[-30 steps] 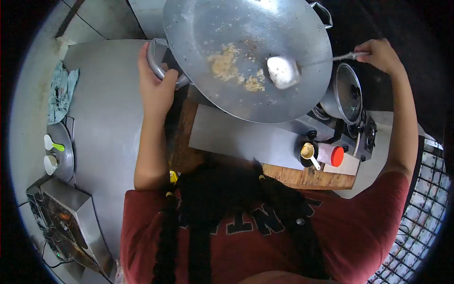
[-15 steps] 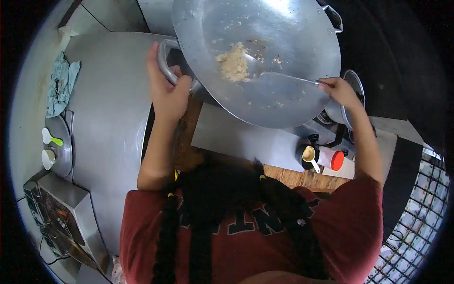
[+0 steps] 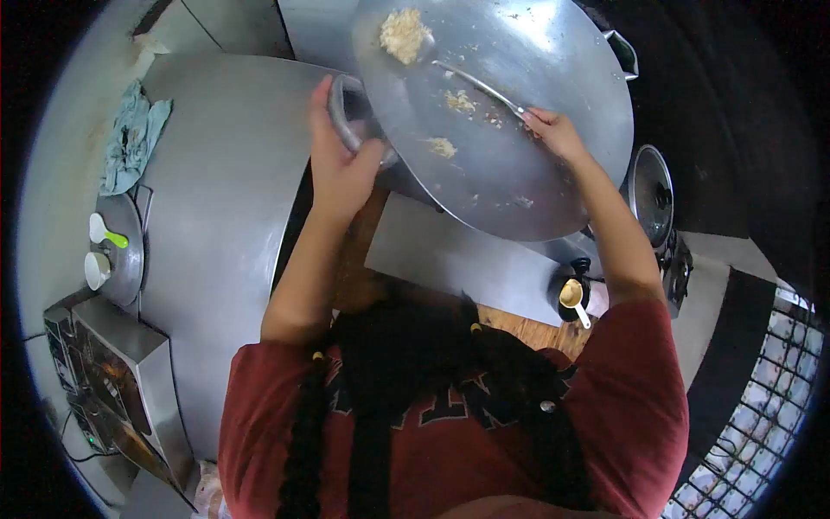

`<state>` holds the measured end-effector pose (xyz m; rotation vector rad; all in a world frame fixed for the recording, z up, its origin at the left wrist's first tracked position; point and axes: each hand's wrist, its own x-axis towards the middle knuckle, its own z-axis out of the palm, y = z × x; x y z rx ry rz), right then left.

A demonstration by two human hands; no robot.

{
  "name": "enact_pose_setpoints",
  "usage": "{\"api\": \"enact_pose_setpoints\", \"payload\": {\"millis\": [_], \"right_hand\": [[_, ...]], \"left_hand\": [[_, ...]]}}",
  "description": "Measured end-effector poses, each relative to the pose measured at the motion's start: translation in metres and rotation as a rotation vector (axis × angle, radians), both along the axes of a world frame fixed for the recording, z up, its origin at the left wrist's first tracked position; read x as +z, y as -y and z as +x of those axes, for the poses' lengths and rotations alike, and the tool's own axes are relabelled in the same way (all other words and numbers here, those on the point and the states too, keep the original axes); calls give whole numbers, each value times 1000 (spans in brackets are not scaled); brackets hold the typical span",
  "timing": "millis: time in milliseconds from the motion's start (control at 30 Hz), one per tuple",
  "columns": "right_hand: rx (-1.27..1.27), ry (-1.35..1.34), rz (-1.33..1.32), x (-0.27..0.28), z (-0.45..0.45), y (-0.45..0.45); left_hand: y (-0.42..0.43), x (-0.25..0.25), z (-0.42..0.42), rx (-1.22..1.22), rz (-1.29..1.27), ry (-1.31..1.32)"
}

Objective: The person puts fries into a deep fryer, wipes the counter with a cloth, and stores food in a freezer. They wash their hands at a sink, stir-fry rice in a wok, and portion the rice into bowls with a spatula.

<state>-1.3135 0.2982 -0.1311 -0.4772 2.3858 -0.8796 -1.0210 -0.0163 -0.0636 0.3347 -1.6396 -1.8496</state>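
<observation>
A large metal wok [image 3: 536, 199] fills the top of the view, tilted. My left hand [image 3: 346, 173] is at its left side, with the fingers and thumb around the looped wok handle [image 3: 344, 112]. Inside the wok, my right hand [image 3: 553, 131] is closed on the metal handle of a spatula [image 3: 484, 86]. The spatula's head is at the wok's upper left, mostly hidden behind a clump of pale, crumbly food [image 3: 404, 35]. Smaller bits of the food lie lower in the wok.
Right of the wok is a lidded pot [image 3: 650, 195]. Below stands a dark container with a white scoop [image 3: 572, 294]. On the left are a steel counter [image 3: 216, 182], a teal cloth [image 3: 134, 138], a round lid [image 3: 130, 259] with small scoops, and a metal appliance [image 3: 130, 372].
My right hand has moved left and into the wok with the spatula. Most of the food has shifted to the wok's upper left. The wok and my left hand appear farther right.
</observation>
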Motion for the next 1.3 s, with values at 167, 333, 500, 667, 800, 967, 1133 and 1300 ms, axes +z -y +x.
{"api": "enact_pose_setpoints", "payload": {"millis": [167,333,500,667,800,967,1133,1300], "right_hand": [[-102,-227,-172,29,11,13],[-129,-250,-1,96,47,-27],[-128,-217,-48,145,105,-90],[-53,-263,-25,158,145,-142],[5,-265,-74,143,162,-170],[-81,-148,-70,131,169,-191],[-77,-200,-60,120,178,-200],[-164,-329,16,126,203,-201]], "left_hand": [[12,-2,-2,115,-286,184],[6,15,13,69,-206,256],[-13,3,84,4,9,238],[-48,-75,214,156,-311,393],[-91,-130,342,123,-656,816],[-132,-234,482,17,-638,1320],[-158,-256,541,70,-410,1574],[-142,-282,560,3,-518,1624]]}}
